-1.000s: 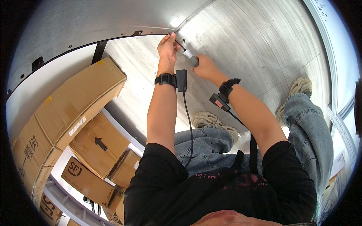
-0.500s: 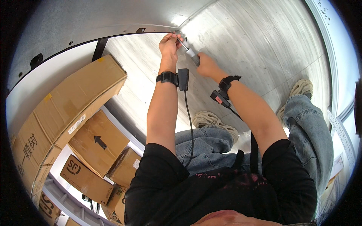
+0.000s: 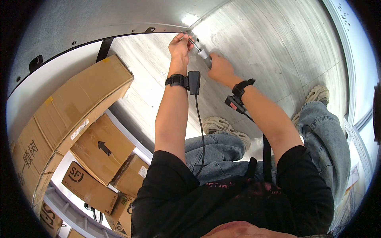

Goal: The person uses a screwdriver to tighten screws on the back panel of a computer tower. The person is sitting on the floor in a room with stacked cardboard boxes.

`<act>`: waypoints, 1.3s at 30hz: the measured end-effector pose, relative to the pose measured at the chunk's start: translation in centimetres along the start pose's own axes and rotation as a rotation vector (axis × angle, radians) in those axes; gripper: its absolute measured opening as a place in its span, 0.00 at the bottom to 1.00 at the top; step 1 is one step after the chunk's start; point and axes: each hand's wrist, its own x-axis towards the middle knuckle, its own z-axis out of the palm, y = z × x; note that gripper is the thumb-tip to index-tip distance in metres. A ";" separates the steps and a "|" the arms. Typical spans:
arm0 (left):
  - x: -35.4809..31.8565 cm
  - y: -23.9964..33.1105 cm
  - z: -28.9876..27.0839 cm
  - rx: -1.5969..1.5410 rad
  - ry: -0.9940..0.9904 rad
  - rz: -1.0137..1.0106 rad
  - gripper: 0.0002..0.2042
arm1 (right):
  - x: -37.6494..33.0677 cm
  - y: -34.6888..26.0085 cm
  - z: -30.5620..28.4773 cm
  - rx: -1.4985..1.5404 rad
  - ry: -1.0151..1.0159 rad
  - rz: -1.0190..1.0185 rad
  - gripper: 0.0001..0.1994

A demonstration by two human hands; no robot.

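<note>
Centrally, upper frame, right hand (image 3: pixel 221 70), grip around grey-and-white screwdriver (image 3: pixel 203 54), left hand (image 3: pixel 179 48) by its metal shaft (image 3: pixel 195 45), grip unclear.

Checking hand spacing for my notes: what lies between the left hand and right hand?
In the head view, a screwdriver extends from the right hand toward the left hand, shaft foremost.

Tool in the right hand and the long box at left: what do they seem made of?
Tool: shaft probably metal, by its sheen; opaque white-grey handle perhaps smooth plastic, too small to be sure. Long box: cardboard, matte brown with creased faces.
</note>
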 end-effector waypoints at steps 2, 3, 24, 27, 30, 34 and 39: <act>-0.1 0.0 -0.1 -0.012 -0.009 -0.005 0.07 | 0.5 0.3 -0.1 -0.002 -0.040 -0.021 0.20; -0.1 0.1 -0.2 -0.015 -0.013 -0.009 0.07 | 0.6 0.4 0.0 0.002 -0.039 -0.026 0.20; -1.0 0.6 0.2 -0.039 -0.017 -0.024 0.09 | 0.6 1.6 0.3 0.249 -0.136 -0.036 0.23; -0.7 0.7 0.5 -0.030 0.004 -0.036 0.09 | 0.3 1.7 0.7 0.122 -0.054 -0.109 0.22; -0.3 0.6 1.0 -0.062 0.049 -0.055 0.07 | 0.0 1.9 1.7 0.079 0.079 -0.158 0.23; 0.3 0.2 0.5 -0.126 0.079 -0.066 0.06 | -0.1 0.7 0.5 0.514 -0.263 0.178 0.28; 0.5 0.2 0.7 -0.174 0.026 -0.091 0.08 | 0.3 1.7 1.0 0.338 -0.154 -0.123 0.30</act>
